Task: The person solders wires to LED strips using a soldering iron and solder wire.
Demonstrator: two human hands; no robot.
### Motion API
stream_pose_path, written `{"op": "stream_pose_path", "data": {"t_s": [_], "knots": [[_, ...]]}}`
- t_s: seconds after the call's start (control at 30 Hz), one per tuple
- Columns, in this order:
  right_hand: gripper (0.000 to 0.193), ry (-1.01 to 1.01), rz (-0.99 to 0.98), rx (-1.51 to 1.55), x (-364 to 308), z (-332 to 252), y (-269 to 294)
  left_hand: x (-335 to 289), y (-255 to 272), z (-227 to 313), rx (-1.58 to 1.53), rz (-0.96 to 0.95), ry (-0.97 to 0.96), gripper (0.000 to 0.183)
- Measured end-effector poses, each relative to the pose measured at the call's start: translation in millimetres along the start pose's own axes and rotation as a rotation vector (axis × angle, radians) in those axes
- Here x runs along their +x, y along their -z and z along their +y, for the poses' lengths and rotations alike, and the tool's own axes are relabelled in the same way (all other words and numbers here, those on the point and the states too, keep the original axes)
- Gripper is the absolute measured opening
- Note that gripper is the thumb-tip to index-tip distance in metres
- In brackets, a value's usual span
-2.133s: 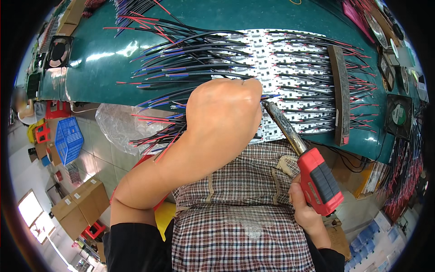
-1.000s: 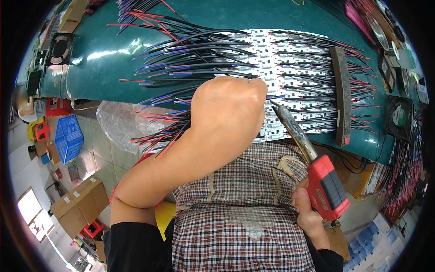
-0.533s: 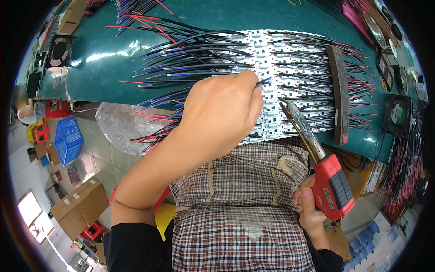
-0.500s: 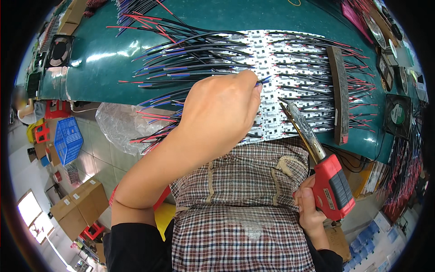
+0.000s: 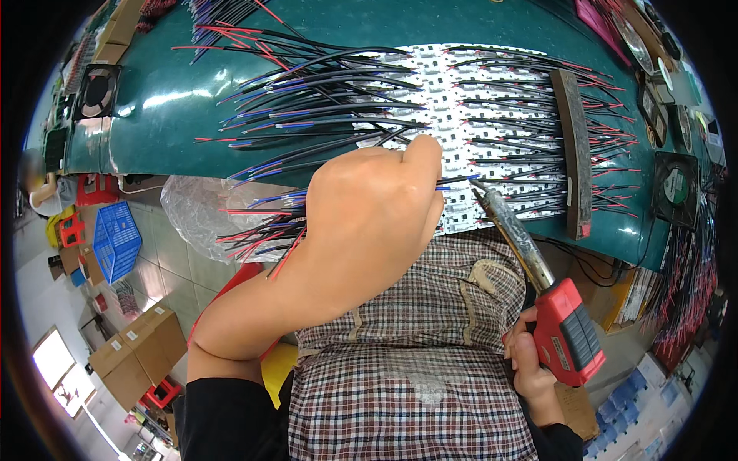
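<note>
So the left hand [image 5: 373,203] is knuckles-up over the lower part of the white circuit boards [image 5: 453,154], fingers pinched together on a thin wire [image 5: 461,180]. Its blue end pokes out past the fingers at roughly 3 o'clock, lying over the boards; the fingertips themselves are mostly tucked under the hand, so the exact grip is hard to see. The right hand [image 5: 533,365] sits down at about 4 o'clock from there, fingers wrapped round the red-and-black handle of a soldering gun [image 5: 570,330]. The gun's barrel points up toward 11, its tip right by the blue end, though I can't tell if they touch. Black cables [image 5: 338,81] fan off the boards toward 9 and 3 o'clock, and a dark bar [image 5: 573,154] lies across the 3 o'clock bunch, all on the green desk [image 5: 169,134].
</note>
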State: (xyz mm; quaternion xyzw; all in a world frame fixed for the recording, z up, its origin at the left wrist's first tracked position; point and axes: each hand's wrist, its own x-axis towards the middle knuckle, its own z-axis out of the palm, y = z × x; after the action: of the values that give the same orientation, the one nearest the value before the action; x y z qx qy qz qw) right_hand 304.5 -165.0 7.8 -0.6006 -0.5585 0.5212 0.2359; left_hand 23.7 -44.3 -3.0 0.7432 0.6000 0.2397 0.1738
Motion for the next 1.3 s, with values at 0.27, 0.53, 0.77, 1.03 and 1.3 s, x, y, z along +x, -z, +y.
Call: {"op": "stream_pose_path", "data": {"t_s": [0.27, 0.53, 0.77, 1.03, 1.3], "knots": [[0.02, -0.074, -0.035, -0.153, 9, -2, -1, -5, -11, -4, 0.108, 0.039, -0.07, 0.012], [0.02, -0.049, -0.038, -0.111, 17, -4, -6, -5, -14, -2, 0.113, 0.039, -0.039, 0.012], [0.021, -0.002, -0.004, -0.08, 24, -8, -13, -6, -15, 1, 0.145, 0.051, -0.032, 0.014], [0.022, 0.098, -0.062, -0.168, 24, -7, -11, -6, -17, 1, 0.138, 0.06, -0.04, 0.014], [0.021, 0.004, 0.014, -0.113, 14, -8, -10, -6, -16, 1, 0.143, 0.049, -0.042, 0.014]]}}
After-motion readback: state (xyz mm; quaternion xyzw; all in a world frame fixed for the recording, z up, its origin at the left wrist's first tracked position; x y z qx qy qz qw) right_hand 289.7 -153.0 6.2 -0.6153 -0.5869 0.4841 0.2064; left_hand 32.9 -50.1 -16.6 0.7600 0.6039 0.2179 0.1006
